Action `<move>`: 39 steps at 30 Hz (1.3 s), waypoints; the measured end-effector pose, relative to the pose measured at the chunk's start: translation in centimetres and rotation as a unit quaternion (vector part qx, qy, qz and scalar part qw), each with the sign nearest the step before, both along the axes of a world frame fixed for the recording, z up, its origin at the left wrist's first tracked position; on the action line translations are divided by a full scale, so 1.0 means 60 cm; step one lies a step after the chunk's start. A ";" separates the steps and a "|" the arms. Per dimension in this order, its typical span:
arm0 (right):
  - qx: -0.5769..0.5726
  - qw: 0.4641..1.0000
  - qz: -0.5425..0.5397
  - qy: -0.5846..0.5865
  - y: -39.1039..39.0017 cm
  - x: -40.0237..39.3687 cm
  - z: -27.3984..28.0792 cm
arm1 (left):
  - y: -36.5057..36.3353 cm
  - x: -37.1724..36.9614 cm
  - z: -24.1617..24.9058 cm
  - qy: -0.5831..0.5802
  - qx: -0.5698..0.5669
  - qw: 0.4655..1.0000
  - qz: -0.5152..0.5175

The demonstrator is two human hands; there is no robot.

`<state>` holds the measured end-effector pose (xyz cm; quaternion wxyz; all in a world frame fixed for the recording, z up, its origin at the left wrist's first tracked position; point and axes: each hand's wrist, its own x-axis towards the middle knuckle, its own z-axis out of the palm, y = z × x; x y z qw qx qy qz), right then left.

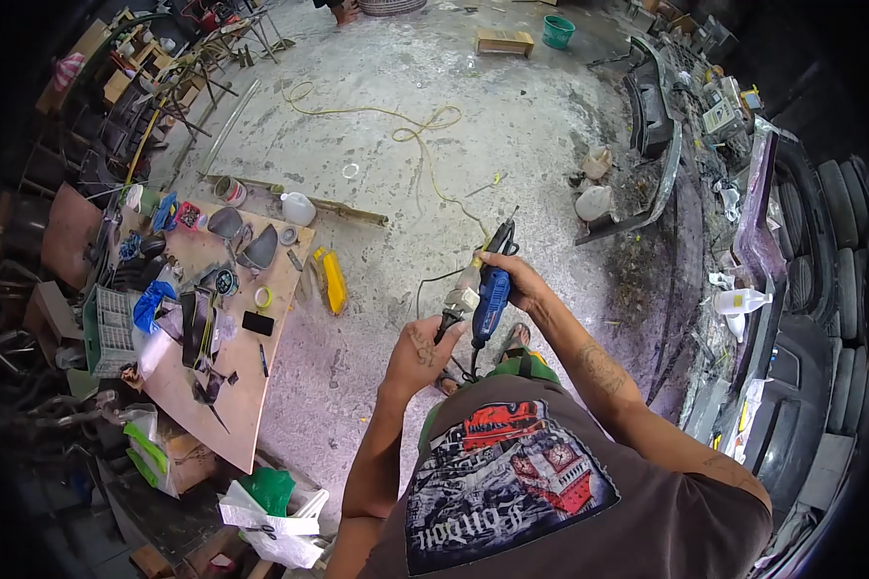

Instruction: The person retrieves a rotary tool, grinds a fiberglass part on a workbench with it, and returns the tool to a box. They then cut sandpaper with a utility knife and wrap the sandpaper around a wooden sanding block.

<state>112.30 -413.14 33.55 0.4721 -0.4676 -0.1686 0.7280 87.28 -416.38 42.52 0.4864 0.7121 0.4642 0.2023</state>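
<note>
Right hand [518, 280] is gripping the blue rotary tool [492, 289], fingers wrapped around it; left hand [421, 347], just below the tool, is pinching a small dark piece [449, 323].

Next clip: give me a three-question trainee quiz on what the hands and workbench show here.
1. True or false: the right hand holds the blue handheld rotary tool.
2. Which side of the person is the brown plywood worktable on?
A. left
B. right
C. behind
3. Fill in: the left hand closes its grip on a ____ hand tool beside the rotary tool.

Key
1. True; the fingers wrap its body, tip pointing up and away.
2. A; it stands at the left, cluttered with parts, with a yellow plastic piece on the floor by its edge.
3. Dark-handled; its exact type is too small to tell.
</note>
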 end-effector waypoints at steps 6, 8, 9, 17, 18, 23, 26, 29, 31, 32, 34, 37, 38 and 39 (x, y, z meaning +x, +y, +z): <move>-0.010 0.997 0.024 -0.073 -0.012 -0.015 0.012 | -0.009 0.003 -0.016 -0.039 -0.045 0.998 -0.004; -0.003 0.998 0.016 -0.061 -0.011 -0.015 0.011 | -0.016 0.016 -0.021 -0.065 0.012 0.997 0.051; 0.001 0.999 0.008 -0.049 -0.013 -0.015 0.010 | -0.018 0.019 -0.021 -0.067 0.012 0.996 0.051; 0.018 0.996 -0.076 -0.034 -0.072 0.040 -0.014 | 0.065 -0.102 -0.092 -0.024 0.048 0.986 0.160; 0.031 0.996 -0.076 -0.034 -0.083 0.062 -0.020 | 0.076 -0.131 -0.153 0.007 0.086 0.986 0.143; 0.060 0.985 -0.153 -0.060 -0.146 0.105 0.009 | 0.089 -0.239 -0.497 0.075 0.086 0.989 0.098; 0.052 0.974 -0.215 -0.047 -0.184 0.103 0.042 | 0.071 -0.272 -0.582 0.119 -0.187 0.957 0.186; 0.041 0.961 -0.270 -0.041 -0.217 0.099 0.051 | 0.080 -0.286 -0.638 0.310 -0.165 0.929 0.119; 0.051 0.948 -0.311 -0.039 -0.237 0.102 0.056 | 0.092 -0.234 -0.616 0.346 -0.024 0.937 0.046; 0.060 0.942 -0.329 -0.032 -0.248 0.097 0.059 | 0.101 -0.185 -0.572 0.227 -0.020 0.973 0.020; 0.065 0.927 -0.368 -0.020 -0.272 0.092 0.074 | 0.096 -0.052 -0.412 0.023 -0.028 0.998 -0.056; 0.093 0.903 -0.420 0.004 -0.299 0.090 0.072 | 0.055 0.160 -0.187 -0.181 -0.040 0.959 -0.212; 0.099 0.896 -0.432 0.005 -0.315 0.093 0.073 | 0.024 0.214 -0.127 -0.195 -0.050 0.943 -0.266; 0.102 0.895 -0.435 0.002 -0.328 0.096 0.074 | -0.007 0.259 -0.081 -0.209 -0.059 0.923 -0.317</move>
